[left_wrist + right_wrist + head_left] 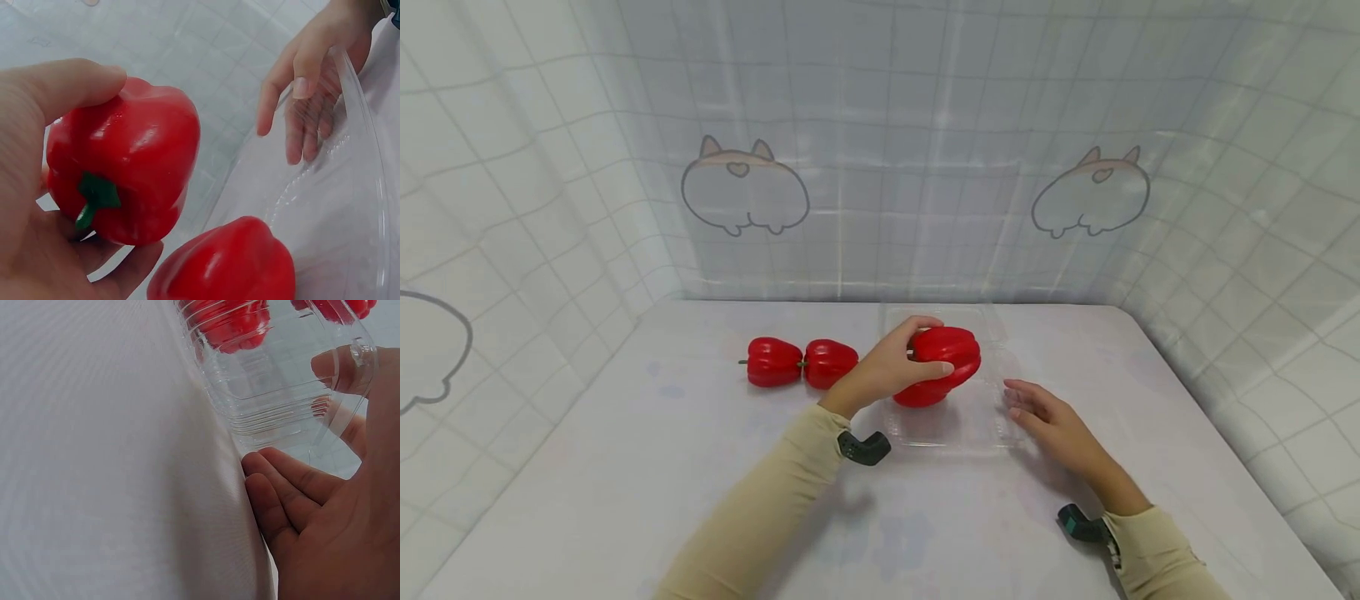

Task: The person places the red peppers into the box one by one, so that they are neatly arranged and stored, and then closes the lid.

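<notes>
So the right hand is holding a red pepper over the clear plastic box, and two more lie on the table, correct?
Wrong hand: the head view shows the left hand holding the red pepper over the clear plastic box; two more peppers do lie on the table.

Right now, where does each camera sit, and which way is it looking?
Head: worn on the person's head, looking forward and down at the table; both the left hand and right hand show, with their sleeves.
Left wrist: worn on the left wrist, looking over the red pepper that hand grips, towards the clear box; both hands show.
Right wrist: worn on the right wrist, looking along that hand at the box's side; the right hand shows.
Shared: the head and left wrist views both show the gripped pepper and both hands.
</notes>
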### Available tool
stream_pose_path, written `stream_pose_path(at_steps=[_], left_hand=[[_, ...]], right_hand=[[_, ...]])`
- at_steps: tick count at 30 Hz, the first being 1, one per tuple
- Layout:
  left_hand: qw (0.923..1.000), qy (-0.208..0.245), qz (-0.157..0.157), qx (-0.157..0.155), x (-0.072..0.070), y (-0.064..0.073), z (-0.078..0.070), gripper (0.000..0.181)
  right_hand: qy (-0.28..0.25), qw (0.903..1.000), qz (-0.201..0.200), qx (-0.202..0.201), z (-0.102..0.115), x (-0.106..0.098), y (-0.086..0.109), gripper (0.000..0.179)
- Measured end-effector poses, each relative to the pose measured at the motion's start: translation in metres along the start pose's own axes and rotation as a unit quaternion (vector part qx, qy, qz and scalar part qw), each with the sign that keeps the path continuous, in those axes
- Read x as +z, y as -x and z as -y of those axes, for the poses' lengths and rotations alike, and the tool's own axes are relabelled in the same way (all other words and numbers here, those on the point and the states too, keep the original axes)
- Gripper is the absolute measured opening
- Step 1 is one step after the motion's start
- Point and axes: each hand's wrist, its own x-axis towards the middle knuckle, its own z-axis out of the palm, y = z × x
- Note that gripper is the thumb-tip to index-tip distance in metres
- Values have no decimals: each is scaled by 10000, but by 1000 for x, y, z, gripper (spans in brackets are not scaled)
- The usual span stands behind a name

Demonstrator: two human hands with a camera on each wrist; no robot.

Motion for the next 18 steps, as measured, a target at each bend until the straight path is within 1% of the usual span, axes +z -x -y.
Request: stream_pose_path(at_steps=[4,8,10,15,18], left_hand=[[10000,-4,43,-16,2,-3,1,73],[10000,-50,64,-6,5,-7,2,75],[9999,-122,28,31,7,-9,1,76],[9992,-304,-148,211,11,-13,-3,75],[9990,-254,-165,341,15,-17,-7,73]], right_hand=[[31,10000,15,63,-1,1,0,49],[15,10000,-6,40,-1,0,-1,49],[-1,10000,1,33,-1,0,0,49],[9,10000,24,57,-2,0,0,50],[21,9999,20,104,-2,0,-1,50]])
